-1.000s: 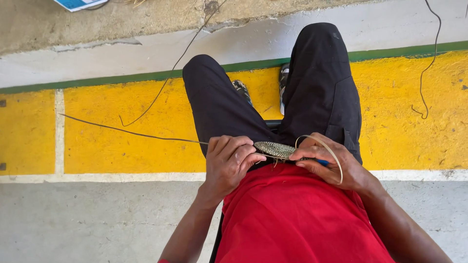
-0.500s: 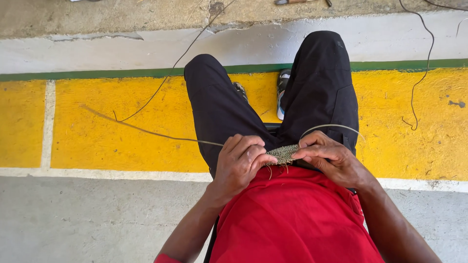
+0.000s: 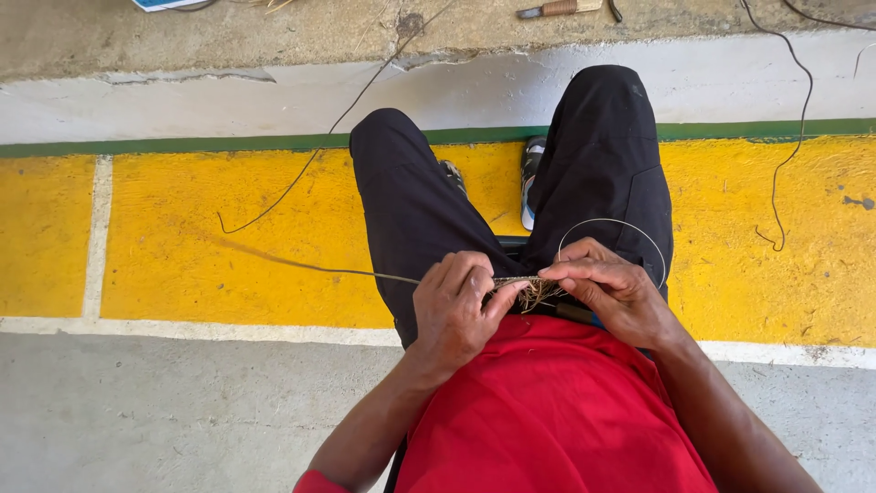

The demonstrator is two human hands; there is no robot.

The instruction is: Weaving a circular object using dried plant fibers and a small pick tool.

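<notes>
I sit with my legs in black trousers [image 3: 602, 173] stretched out and a red shirt [image 3: 547, 411] below. My left hand [image 3: 456, 306] and my right hand [image 3: 607, 288] meet over my lap, both pinched on a small woven piece of straw-coloured fibre [image 3: 531, 292] with frayed ends. A long thin strand [image 3: 301, 265] runs from my left hand out to the left. A thin loop of strand [image 3: 613, 222] arches above my right hand. Something blue [image 3: 595, 319] peeks out under my right hand.
The floor has a yellow painted band [image 3: 182, 237] edged by a green stripe [image 3: 182, 144] and white lines. Thin dark cords [image 3: 776, 183] trail across the floor. A wooden-handled tool [image 3: 557, 8] lies at the top edge. My shoes [image 3: 531, 178] show between my knees.
The view has tilted so the legs sit lower in frame. The woven piece now shows frayed ends between my hands, and the loop above my right hand stands taller.
</notes>
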